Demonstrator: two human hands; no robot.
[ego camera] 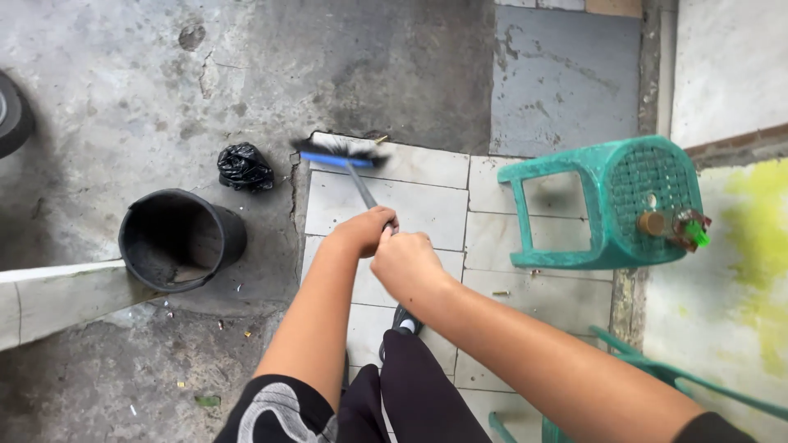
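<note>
My left hand [361, 230] and my right hand [406, 264] both grip the grey handle [361, 187] of a broom, left hand farther down the stick. The broom's blue head with dark bristles [338, 154] rests at the far edge of the white floor tiles [419, 205], where they meet the grey concrete [246, 74]. The head looks blurred. My dark trousers and one shoe [404, 321] show below my hands.
A black bucket [180, 239] lies tipped on the concrete to the left, a tied black rubbish bag [244, 167] beyond it. A green plastic stool [624, 205] lies on its side at right, small bottles [677, 227] by its seat. Another green chair [648, 377] is lower right.
</note>
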